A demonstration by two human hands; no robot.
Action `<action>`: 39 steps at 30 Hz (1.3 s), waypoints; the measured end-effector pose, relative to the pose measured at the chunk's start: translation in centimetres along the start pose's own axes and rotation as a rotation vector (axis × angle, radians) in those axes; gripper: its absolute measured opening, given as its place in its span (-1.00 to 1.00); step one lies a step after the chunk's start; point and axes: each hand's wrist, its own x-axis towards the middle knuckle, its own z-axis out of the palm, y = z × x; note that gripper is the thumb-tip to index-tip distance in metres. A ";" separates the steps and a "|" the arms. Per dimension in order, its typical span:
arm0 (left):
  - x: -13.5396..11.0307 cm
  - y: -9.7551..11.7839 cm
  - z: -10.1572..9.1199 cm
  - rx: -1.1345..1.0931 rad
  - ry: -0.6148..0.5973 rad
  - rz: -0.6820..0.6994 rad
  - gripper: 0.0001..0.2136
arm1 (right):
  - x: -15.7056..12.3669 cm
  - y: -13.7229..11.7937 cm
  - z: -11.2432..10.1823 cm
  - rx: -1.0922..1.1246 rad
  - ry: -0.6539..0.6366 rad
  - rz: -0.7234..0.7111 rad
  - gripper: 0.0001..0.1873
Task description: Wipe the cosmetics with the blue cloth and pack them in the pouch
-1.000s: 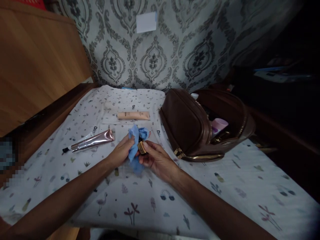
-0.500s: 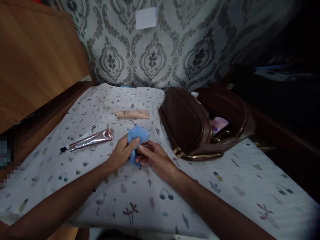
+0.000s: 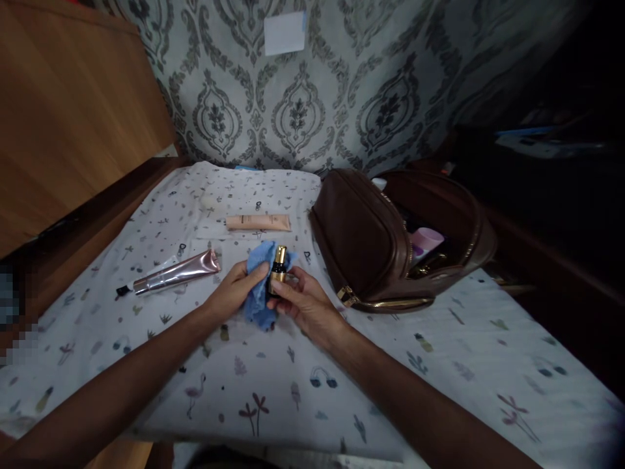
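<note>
My left hand [image 3: 234, 293] is closed on a blue cloth [image 3: 258, 296] and presses it against a small dark bottle with a gold cap [image 3: 278, 268]. My right hand [image 3: 300, 303] pinches that bottle at its lower part and holds it upright above the patterned white sheet [image 3: 273, 391]. The bottle's gold top sticks out above the cloth. Both hands meet at the middle of the surface.
A rose-metallic tube [image 3: 178, 273] lies to the left and a peach tube [image 3: 258, 223] lies behind the hands. An open brown zip pouch [image 3: 371, 241] with a pink item [image 3: 427, 240] inside sits at the right. A wooden board [image 3: 68, 117] stands on the left.
The cloth covered the bottle half a second ago; now the cloth sits lower and to the left, and the bottle's gold top shows upright between my hands.
</note>
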 end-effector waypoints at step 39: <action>-0.3 1.0 -0.2 -0.102 -0.320 -0.121 -0.48 | -0.9 -1.1 0.0 -0.622 0.112 -0.538 -0.67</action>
